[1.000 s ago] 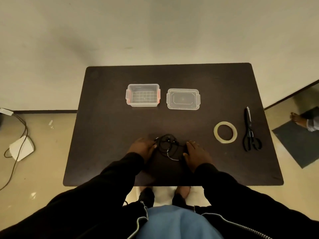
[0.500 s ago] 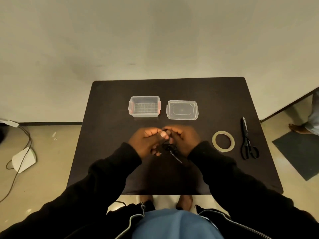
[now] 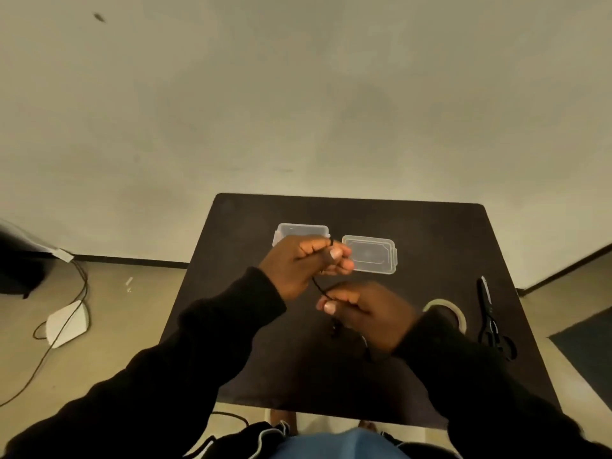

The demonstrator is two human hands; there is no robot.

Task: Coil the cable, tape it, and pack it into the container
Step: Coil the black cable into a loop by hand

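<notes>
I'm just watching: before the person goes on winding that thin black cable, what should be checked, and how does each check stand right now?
1. Both hands hold the cable: ok; left hand and right hand each pinch it.
2. Cable free of tangles: cannot tell; too thin and blurred.
3. Tape roll within reach: ok, beside the right wrist, partly hidden.
4. Scissors ready: ok, lying right of the tape.
5. Container open: ok; its lid lies beside it.
6. Container empty: cannot tell; the left hand covers it.
</notes>
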